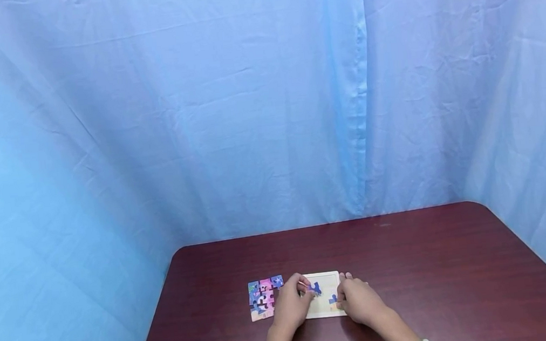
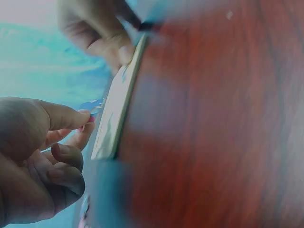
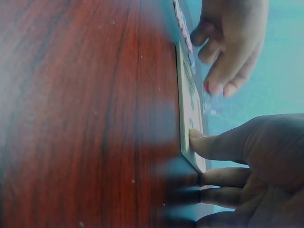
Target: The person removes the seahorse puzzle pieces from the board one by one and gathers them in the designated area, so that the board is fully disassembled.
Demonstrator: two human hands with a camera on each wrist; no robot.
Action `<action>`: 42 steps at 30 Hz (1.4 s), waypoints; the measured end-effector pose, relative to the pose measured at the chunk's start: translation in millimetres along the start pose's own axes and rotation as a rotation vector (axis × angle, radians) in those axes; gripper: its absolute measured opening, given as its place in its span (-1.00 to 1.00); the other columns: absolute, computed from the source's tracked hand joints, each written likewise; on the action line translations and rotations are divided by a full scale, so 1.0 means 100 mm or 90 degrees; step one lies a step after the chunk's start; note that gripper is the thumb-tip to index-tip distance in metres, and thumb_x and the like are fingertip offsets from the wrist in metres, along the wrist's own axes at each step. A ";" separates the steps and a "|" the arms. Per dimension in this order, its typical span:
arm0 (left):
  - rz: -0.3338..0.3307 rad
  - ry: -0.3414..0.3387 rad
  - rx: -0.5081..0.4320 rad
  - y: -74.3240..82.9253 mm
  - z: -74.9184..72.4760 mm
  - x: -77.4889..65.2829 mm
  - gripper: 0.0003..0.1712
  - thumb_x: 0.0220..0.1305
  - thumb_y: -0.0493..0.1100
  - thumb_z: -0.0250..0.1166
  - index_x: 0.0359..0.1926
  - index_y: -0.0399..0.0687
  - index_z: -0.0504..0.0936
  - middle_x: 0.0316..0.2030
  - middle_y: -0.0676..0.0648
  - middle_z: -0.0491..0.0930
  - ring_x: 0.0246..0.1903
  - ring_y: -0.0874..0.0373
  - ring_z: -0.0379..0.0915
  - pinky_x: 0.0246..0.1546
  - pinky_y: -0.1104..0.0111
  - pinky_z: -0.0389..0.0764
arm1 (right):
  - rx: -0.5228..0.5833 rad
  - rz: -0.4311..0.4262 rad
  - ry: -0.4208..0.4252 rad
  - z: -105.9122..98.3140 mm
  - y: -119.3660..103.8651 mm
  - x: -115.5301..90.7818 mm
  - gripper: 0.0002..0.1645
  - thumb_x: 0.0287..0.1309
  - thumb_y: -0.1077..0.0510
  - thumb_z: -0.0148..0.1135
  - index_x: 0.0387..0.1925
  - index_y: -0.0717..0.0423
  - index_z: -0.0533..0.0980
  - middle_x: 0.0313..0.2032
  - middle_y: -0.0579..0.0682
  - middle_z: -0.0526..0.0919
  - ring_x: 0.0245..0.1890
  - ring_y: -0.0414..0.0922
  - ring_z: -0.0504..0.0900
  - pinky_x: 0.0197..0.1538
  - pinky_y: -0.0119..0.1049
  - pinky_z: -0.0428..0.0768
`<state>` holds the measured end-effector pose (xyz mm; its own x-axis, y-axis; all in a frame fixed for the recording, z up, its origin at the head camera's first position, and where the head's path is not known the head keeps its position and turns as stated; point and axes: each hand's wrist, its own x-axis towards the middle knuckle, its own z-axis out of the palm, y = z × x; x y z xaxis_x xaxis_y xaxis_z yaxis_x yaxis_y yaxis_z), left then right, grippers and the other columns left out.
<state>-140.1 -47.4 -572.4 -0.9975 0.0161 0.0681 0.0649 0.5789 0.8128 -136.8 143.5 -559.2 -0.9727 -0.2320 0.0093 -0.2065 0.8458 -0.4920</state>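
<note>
My left hand [image 1: 290, 302] pinches a blue and purple jigsaw piece [image 1: 315, 288] with a pink edge, above the left part of a pale puzzle tray [image 1: 322, 314]. In the left wrist view, thumb and forefinger meet on its pink edge [image 2: 91, 119], clear of the tray. My right hand [image 1: 360, 299] holds the tray's right side. Its thumb [image 3: 200, 144] rests on the tray near a blue and yellow piece [image 1: 333, 299] in the lower right corner, while other fingers reach past the tray's end. The hand partly hides that piece.
Joined jigsaw pieces [image 1: 262, 300] in pink and blue lie on the table left of the tray. The dark red-brown table [image 1: 432, 265] extends around them. Blue curtains [image 1: 258, 112] hang behind the table and along both sides.
</note>
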 end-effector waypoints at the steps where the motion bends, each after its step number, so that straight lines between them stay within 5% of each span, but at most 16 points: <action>1: 0.000 0.006 0.003 -0.02 -0.03 0.00 -0.82 0.20 -0.27 0.46 -0.22 0.00 0.64 -0.43 0.11 0.66 -0.47 0.40 0.39 -0.43 0.45 0.37 | -0.001 0.001 0.001 0.00 0.00 0.00 -0.58 0.02 0.22 0.58 -0.68 -0.05 0.46 -0.05 0.28 0.81 0.11 0.32 0.75 0.19 0.50 0.52; 4: -0.021 0.015 0.004 -0.06 -0.14 0.02 -0.85 0.21 -0.27 0.46 -0.22 -0.01 0.68 -0.45 0.12 0.63 -0.46 0.37 0.40 -0.38 0.43 0.39 | -0.004 0.008 -0.001 0.00 0.01 0.00 -0.58 0.03 0.21 0.58 -0.67 -0.05 0.45 -0.39 0.03 0.79 -0.06 0.17 0.79 0.19 0.48 0.53; 7: -0.041 0.019 0.006 -0.07 -0.24 0.04 -0.88 0.24 -0.26 0.46 -0.21 -0.01 0.72 -0.44 0.13 0.63 -0.45 0.34 0.42 -0.34 0.41 0.42 | -0.006 0.013 -0.003 0.02 0.03 0.00 -0.57 0.05 0.21 0.57 -0.67 -0.06 0.44 -0.52 -0.10 0.69 -0.11 0.10 0.78 0.19 0.48 0.52; 15: -0.052 0.038 0.005 -0.12 -0.43 0.08 -0.90 0.25 -0.21 0.48 -0.20 -0.01 0.80 -0.43 0.09 0.70 -0.43 0.32 0.51 -0.35 0.39 0.49 | -0.001 0.021 -0.009 0.03 0.04 0.03 -0.58 0.07 0.20 0.56 -0.67 -0.06 0.45 -0.44 -0.03 0.77 -0.04 0.15 0.79 0.23 0.50 0.48; 18: -0.057 0.047 0.003 -0.13 -0.48 0.09 -0.88 0.22 -0.20 0.49 -0.20 -0.02 0.82 -0.43 0.06 0.71 -0.44 0.31 0.51 -0.39 0.39 0.49 | 0.006 0.021 -0.010 0.02 0.03 0.03 -0.59 0.07 0.20 0.56 -0.67 -0.05 0.47 -0.17 0.16 0.85 0.10 0.25 0.77 0.25 0.51 0.46; 23: -0.083 0.059 -0.015 -0.18 -0.54 0.10 -0.82 0.22 -0.20 0.49 -0.14 -0.08 0.83 -0.44 0.01 0.67 -0.51 0.30 0.45 -0.48 0.43 0.44 | 0.014 0.026 -0.021 0.01 0.03 0.02 -0.60 0.11 0.20 0.54 -0.67 -0.04 0.48 0.20 0.36 0.68 0.30 0.33 0.63 0.28 0.52 0.43; 30: -0.125 0.079 -0.044 -0.25 -0.61 0.09 -0.82 0.27 -0.19 0.48 -0.11 -0.10 0.80 -0.42 -0.02 0.69 -0.77 0.11 0.59 -0.75 0.34 0.56 | 0.014 0.023 -0.019 0.03 0.04 0.03 -0.60 0.11 0.20 0.54 -0.67 -0.04 0.48 0.13 0.31 0.75 0.25 0.29 0.68 0.29 0.50 0.45; 37: -0.140 0.094 0.039 -0.33 -0.65 0.08 -0.85 0.21 -0.15 0.52 -0.19 -0.03 0.81 -0.48 0.10 0.73 -0.71 0.24 0.62 -0.46 0.31 0.55 | 0.014 0.024 -0.022 0.03 0.03 0.02 -0.60 0.11 0.20 0.54 -0.67 -0.04 0.48 0.21 0.35 0.68 0.31 0.31 0.64 0.28 0.51 0.44; 42: -0.135 0.084 0.068 -0.35 -0.62 0.05 -0.88 0.19 -0.16 0.53 -0.24 -0.02 0.79 -0.51 0.11 0.71 -0.70 0.28 0.58 -0.49 0.30 0.53 | 0.014 0.026 -0.024 0.03 0.02 0.01 -0.60 0.10 0.20 0.54 -0.67 -0.04 0.48 0.23 0.36 0.67 0.33 0.32 0.61 0.29 0.52 0.43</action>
<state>-145.8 -117.8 -564.9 -0.9762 -0.2164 -0.0166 -0.1548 0.6405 0.7522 -137.5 143.7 -563.0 -0.9755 -0.2156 -0.0447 -0.1633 0.8445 -0.5100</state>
